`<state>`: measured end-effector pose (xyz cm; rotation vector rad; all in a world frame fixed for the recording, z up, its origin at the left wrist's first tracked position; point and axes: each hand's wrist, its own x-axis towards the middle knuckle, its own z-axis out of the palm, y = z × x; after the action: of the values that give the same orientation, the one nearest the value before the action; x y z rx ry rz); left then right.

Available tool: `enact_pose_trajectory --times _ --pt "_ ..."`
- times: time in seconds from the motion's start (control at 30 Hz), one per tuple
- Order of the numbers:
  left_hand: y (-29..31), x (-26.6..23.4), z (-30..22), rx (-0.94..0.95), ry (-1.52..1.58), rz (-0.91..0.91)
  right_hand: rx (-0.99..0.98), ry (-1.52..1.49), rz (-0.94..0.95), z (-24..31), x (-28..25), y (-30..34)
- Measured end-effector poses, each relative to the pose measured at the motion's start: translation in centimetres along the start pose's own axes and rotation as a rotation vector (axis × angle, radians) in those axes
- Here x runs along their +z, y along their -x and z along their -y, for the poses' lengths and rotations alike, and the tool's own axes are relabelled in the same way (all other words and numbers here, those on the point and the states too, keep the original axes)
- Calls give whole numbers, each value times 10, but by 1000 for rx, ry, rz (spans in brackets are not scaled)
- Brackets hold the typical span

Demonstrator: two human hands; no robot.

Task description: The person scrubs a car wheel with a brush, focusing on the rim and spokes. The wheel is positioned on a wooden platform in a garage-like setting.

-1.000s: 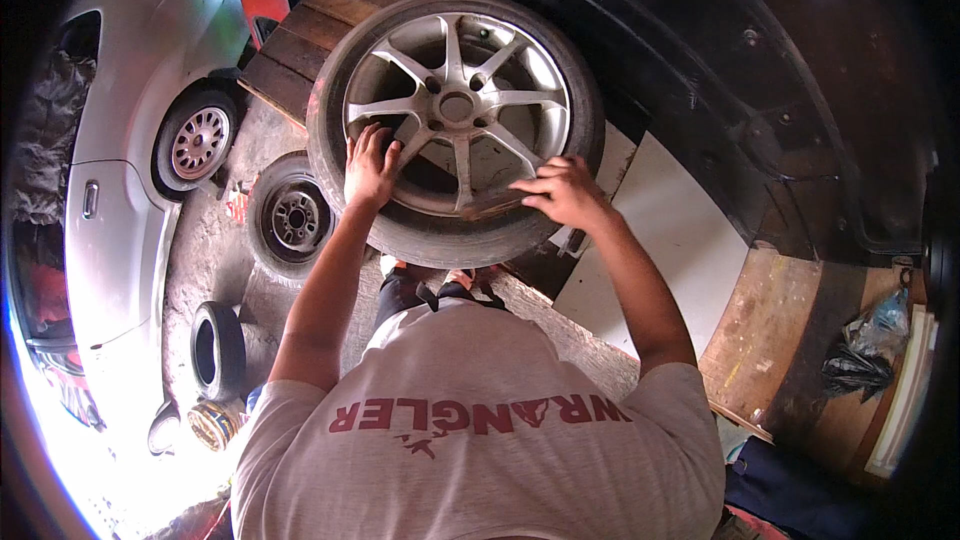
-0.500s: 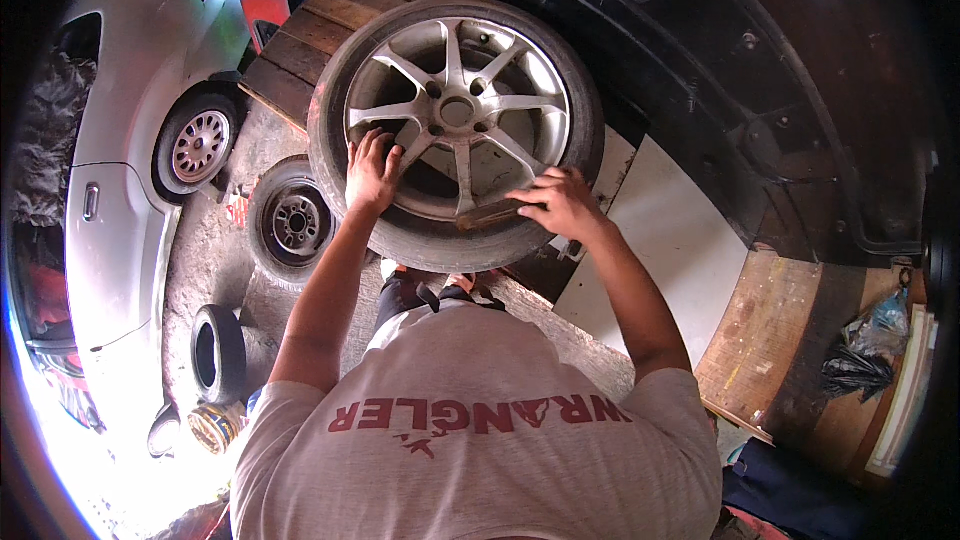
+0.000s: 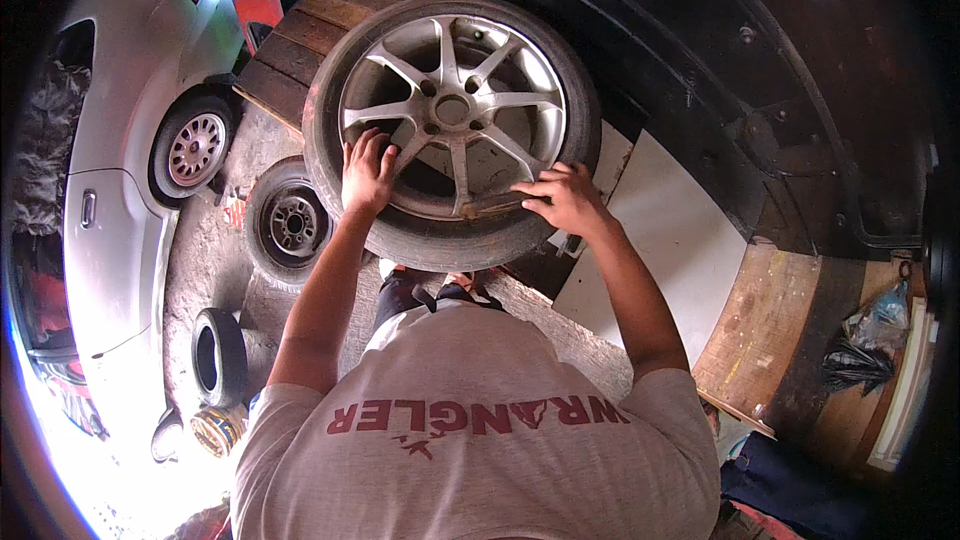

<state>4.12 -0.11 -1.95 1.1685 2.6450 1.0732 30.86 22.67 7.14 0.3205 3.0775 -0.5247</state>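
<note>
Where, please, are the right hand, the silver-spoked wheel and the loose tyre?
Right hand (image 3: pixel 570 199): head view, back of the hand.
Silver-spoked wheel (image 3: pixel 454 134): head view, hub.
Loose tyre (image 3: pixel 231 358): head view, tread.

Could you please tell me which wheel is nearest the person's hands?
The large silver-spoked alloy wheel: the left hand touches it, while the black steel wheel and the car's wheel sit farther left.
</note>
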Motion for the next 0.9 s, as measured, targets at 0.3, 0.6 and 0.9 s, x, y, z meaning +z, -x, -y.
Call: enact_pose_trajectory --times 0.3,0.6,0.9 --pt "-1 3 4 10 12 -7 41 101 -30 -11 -13 6" --pt "-1 3 6 -4 -11 -4 232 56 44 -24 -19 6" --pt "-1 2 3 -10 -14 1 199 -13 74 20 -13 -15"
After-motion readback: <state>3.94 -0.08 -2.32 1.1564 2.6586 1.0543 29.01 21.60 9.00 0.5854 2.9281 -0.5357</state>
